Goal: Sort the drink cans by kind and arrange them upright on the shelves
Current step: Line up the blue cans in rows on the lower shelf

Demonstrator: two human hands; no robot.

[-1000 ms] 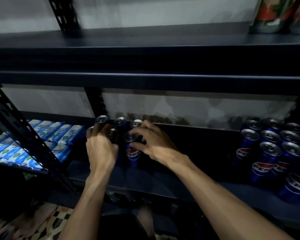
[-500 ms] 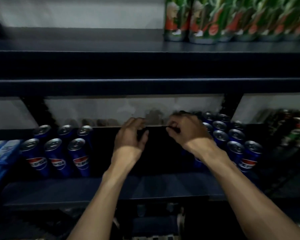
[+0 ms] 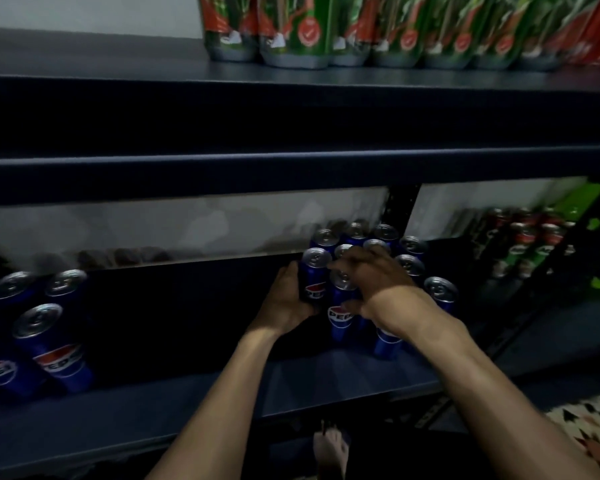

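Shelf: dark blue metal shelf (image 3: 326,379), tightly clustered cans.
Left hand (image 3: 284,306): wraps upright blue aluminium cola can (image 3: 315,278).
Right hand (image 3: 378,282): curled over neighbouring blue can (image 3: 338,317).
Risk: a nudge may topple neighbours.

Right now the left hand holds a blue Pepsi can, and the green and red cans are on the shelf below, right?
No. The left hand holds the blue Pepsi can, but the green and red cans stand on the shelf above, as the head view shows.

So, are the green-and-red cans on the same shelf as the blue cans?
No, the green-and-red metal cans stand one dark shelf above the blue Pepsi cans.
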